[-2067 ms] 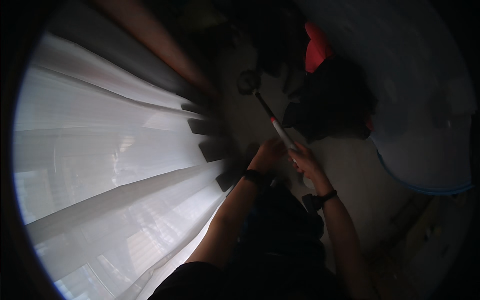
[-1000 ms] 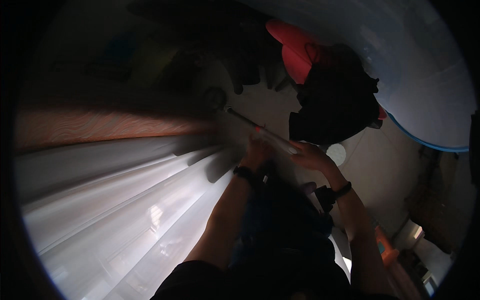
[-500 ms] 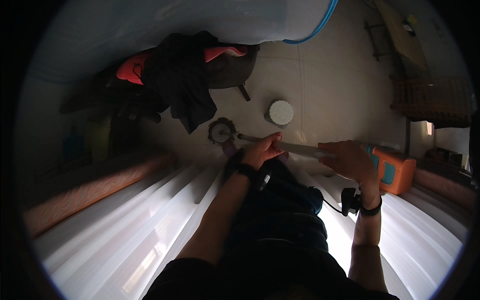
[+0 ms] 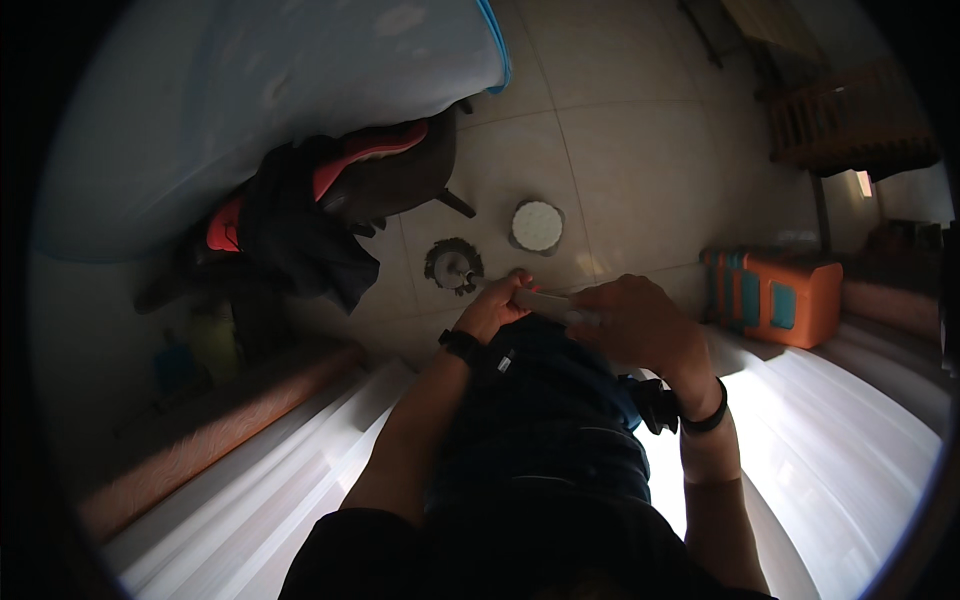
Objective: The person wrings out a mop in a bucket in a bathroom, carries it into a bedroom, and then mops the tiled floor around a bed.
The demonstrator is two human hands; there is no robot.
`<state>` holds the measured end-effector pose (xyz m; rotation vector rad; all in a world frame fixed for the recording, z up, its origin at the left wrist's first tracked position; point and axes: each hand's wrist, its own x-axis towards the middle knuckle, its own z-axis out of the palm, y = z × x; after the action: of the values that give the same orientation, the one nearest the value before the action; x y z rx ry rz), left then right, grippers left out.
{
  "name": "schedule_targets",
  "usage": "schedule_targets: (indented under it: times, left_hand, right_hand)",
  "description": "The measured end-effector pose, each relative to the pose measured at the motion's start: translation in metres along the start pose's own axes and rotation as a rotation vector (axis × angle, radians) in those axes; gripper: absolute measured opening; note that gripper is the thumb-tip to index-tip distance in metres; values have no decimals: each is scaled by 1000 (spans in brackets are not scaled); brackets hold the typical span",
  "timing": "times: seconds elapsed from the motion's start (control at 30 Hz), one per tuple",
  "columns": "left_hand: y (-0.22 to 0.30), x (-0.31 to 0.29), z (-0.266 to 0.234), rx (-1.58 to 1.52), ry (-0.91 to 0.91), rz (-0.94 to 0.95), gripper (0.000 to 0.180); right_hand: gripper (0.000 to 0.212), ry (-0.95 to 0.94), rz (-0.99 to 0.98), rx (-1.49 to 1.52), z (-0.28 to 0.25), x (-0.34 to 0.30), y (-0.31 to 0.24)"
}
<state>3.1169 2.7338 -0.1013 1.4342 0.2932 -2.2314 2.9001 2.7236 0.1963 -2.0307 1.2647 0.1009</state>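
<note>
A mop with a pale pole (image 4: 545, 301) slopes in front of me. Its round head with a dark fringe (image 4: 453, 266) rests on the tiled floor. My left hand (image 4: 495, 308) is closed round the lower part of the pole. Nearer the upper end, my right hand (image 4: 645, 325) is curled over the pole, its back hiding part of the grip. Each wrist wears a dark band with a small device on it. Just beyond the mop head and to its right stands a small round thing with a white scalloped top (image 4: 537, 226), perhaps a stool.
A table under a pale cover (image 4: 330, 70) with a blue rim fills the far left. Beside it a dark chair (image 4: 400, 185) bears a black garment (image 4: 300, 230) and something red. An orange and teal plastic piece (image 4: 800, 300) stands right, near white curtains (image 4: 810, 430).
My view has shifted. Both hands and the pole sit further left in it, and my right hand has come closer to my left. The mop head shows slightly further right.
</note>
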Motion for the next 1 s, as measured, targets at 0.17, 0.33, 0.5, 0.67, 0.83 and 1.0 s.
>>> schedule_targets:
  times: [0.17, 0.33, 0.5, 0.67, 0.83, 1.0]
  left_hand:
    - [27, -65, 18, 145, -187, 199, 20]
    - [50, -86, 13, 537, -242, 554, 16]
    - [75, -49, -17, 158, -277, 91, 18]
    - [79, -12, -42, -226, -289, -81, 21]
    - [96, -6, -37, -223, -329, -65, 20]
    - [106, -2, -23, -311, -340, -38, 24]
  right_hand:
    - [31, 66, -10, 69, -13, 43, -28]
    - [36, 183, -14, 23, -15, 73, -41]
    - [39, 188, 6, -9, -25, 88, -53]
    - [28, 256, -176, -53, -38, 96, -53]
    - [30, 179, -49, 14, -49, 115, -52]
    - [36, 72, -44, 43, -72, 137, -37]
